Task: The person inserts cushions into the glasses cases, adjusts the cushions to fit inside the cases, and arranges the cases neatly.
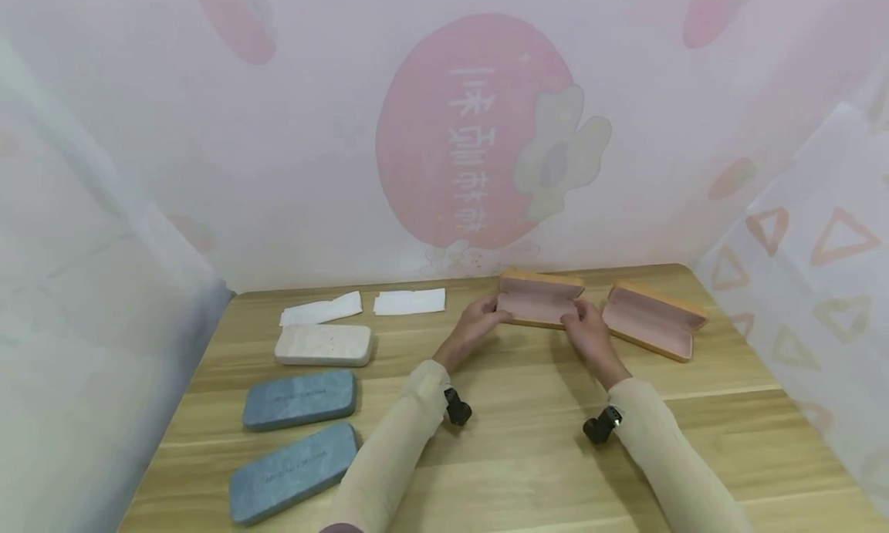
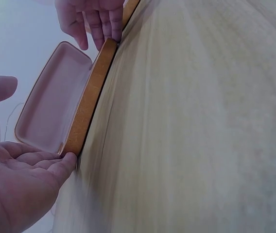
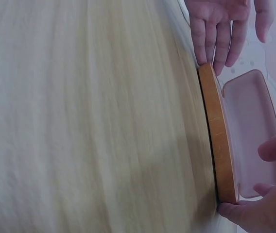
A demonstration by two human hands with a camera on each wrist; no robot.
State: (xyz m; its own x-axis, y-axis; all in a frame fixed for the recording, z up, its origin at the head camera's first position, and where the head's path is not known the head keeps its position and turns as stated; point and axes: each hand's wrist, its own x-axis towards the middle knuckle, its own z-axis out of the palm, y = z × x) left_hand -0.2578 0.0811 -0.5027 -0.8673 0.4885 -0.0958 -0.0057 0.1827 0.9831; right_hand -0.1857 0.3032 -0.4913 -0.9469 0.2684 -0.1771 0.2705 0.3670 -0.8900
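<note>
An open glasses case (image 1: 535, 305) with an orange-tan shell and pink lining lies at the back of the table, its lid raised toward the wall. My left hand (image 1: 472, 331) touches its left end and my right hand (image 1: 592, 340) its right end. In the left wrist view, the fingers of the left hand (image 2: 24, 182) lie mostly straight against the end of the base, with the thumb apart. Seen from the right wrist, the right hand (image 3: 269, 204) has its fingertips at the near lower corner, thumb over the pink lining.
A second open orange-tan case (image 1: 653, 317) stands right of the right hand. On the left lie a closed cream case (image 1: 324, 345) and two closed blue-grey cases (image 1: 300, 399). Two folded white cloths (image 1: 410, 301) lie along the back, before the patterned wall (image 1: 312, 170).
</note>
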